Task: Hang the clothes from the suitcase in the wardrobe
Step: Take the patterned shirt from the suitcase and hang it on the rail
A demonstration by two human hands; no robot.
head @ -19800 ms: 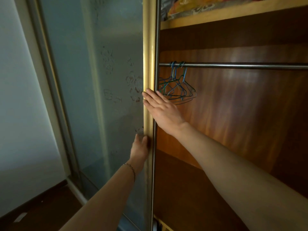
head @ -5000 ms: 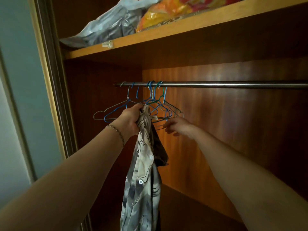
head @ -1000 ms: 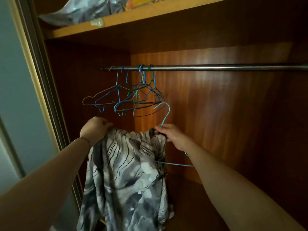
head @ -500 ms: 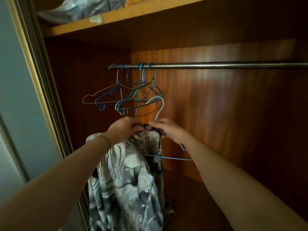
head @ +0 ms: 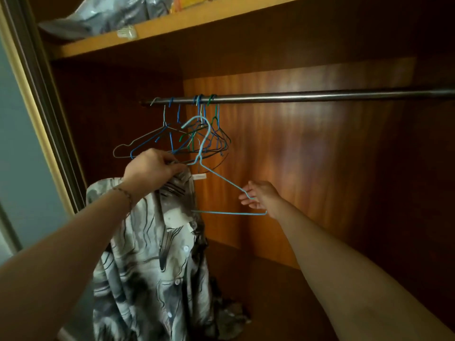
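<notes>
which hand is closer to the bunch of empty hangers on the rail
Left. The left hand grips the patterned shirt collar just beneath the empty hangers; the right hand is lower and off to their right, at the light blue hanger shoulder.

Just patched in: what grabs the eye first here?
The grey-and-white patterned button shirt hanging at lower left, gripped at its collar by the left hand. Beside it, the light blue wire hanger is half inside the shirt, its free end at the right hand. Above, empty wire hangers bunch at the left end of the metal rail.
</notes>
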